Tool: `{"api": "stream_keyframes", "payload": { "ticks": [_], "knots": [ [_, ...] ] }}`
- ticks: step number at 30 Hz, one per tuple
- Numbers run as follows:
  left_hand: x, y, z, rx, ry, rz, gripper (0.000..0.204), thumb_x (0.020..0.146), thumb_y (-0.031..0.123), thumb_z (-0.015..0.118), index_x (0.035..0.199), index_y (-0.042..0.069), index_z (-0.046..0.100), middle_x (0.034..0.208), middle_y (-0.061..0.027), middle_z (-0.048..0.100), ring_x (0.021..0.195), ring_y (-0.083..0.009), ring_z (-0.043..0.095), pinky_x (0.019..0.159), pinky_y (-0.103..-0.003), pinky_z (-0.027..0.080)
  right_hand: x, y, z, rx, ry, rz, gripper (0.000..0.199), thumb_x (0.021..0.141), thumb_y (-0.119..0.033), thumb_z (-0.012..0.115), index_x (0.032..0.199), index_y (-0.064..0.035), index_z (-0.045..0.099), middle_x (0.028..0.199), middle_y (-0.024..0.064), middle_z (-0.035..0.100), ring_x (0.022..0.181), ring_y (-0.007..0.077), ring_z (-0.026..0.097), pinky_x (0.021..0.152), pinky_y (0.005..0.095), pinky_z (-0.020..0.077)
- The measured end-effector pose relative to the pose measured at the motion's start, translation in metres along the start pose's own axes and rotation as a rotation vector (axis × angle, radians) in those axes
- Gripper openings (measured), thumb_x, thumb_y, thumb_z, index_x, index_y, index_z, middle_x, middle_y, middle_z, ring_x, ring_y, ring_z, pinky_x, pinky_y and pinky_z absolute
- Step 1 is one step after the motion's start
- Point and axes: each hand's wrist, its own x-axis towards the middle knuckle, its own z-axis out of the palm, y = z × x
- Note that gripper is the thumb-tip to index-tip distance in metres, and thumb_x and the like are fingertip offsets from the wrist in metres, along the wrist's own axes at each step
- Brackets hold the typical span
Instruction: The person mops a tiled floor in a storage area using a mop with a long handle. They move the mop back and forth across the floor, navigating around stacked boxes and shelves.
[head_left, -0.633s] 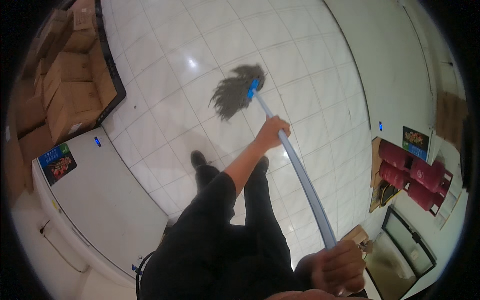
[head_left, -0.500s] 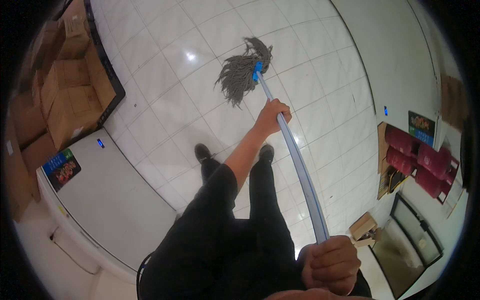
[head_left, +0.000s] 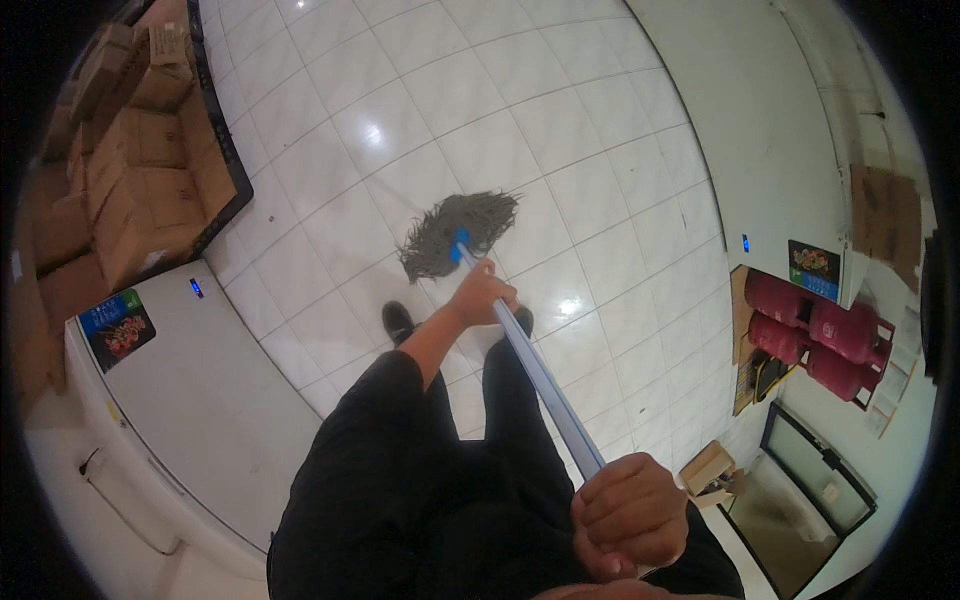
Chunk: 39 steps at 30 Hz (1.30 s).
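The mop has a shaggy grey yarn head and smooth metal-looking handle, resting on glossy white floor tiles beside matt cardboard boxes.

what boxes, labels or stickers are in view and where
Cardboard boxes: brown, stacked, upper left.
Left sticker: blue-edged rectangle with red picture, on white freezer lid.
Right sticker: dark rectangle, on right white cabinet.
Small carton: tan, open, lower right floor.

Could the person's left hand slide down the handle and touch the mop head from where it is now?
Probably yes. The left hand already grips the handle just above the mop head, and nothing sits between them on the tiled floor.
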Motion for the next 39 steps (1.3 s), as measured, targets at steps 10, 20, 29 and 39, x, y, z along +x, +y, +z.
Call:
{"api": "stream_keyframes", "payload": {
  "ticks": [10, 20, 29, 39],
  "knots": [
    [0.077, -0.001, 0.087, 0.045, 0.438, -0.256, 0.021, 0.071, 0.011, 0.064, 0.059, 0.007, 0.047, 0.055, -0.0098, 0.050, 0.054, -0.0309, 0.053, 0.059, -0.042, 0.044, -0.028, -0.015, -0.126, -0.129, 0.406, 0.189, 0.029, 0.087, -0.011, 0.059, 0.063, -0.0100, 0.044, 0.044, 0.0026, 0.045, 0.033, 0.0163, 0.045, 0.037, 0.0348, 0.0420],
    [0.147, 0.096, 0.247, -0.374, 0.077, -0.124, 0.019, 0.072, 0.012, 0.067, 0.063, 0.009, 0.051, 0.060, -0.0098, 0.056, 0.061, -0.0312, 0.059, 0.057, -0.041, 0.043, -0.040, -0.066, -0.182, -0.203, -0.061, 0.159, 0.020, 0.070, 0.000, 0.069, 0.070, -0.0071, 0.050, 0.047, 0.0042, 0.045, 0.035, 0.0150, 0.041, 0.033, 0.0311, 0.0387],
    [0.036, 0.083, 0.166, -0.270, 0.032, -0.259, 0.013, 0.070, 0.014, 0.066, 0.065, 0.011, 0.054, 0.064, -0.0079, 0.060, 0.067, -0.0327, 0.061, 0.065, -0.042, 0.044, -0.063, -0.073, -0.165, 0.112, -0.128, 0.161, 0.021, 0.078, -0.010, 0.065, 0.069, -0.0098, 0.046, 0.045, 0.0010, 0.049, 0.032, 0.0106, 0.040, 0.039, 0.0241, 0.0459],
    [-0.295, 0.024, 0.052, 0.201, 0.550, -0.566, 0.029, 0.080, 0.010, 0.071, 0.065, 0.002, 0.047, 0.061, -0.0146, 0.050, 0.059, -0.0328, 0.052, 0.058, -0.042, 0.039, -0.157, 0.032, -0.006, 0.308, -0.235, 0.377, 0.015, 0.074, -0.003, 0.063, 0.072, -0.0063, 0.049, 0.061, 0.0087, 0.047, 0.051, 0.0276, 0.050, 0.049, 0.0407, 0.0407]
  ]
}}
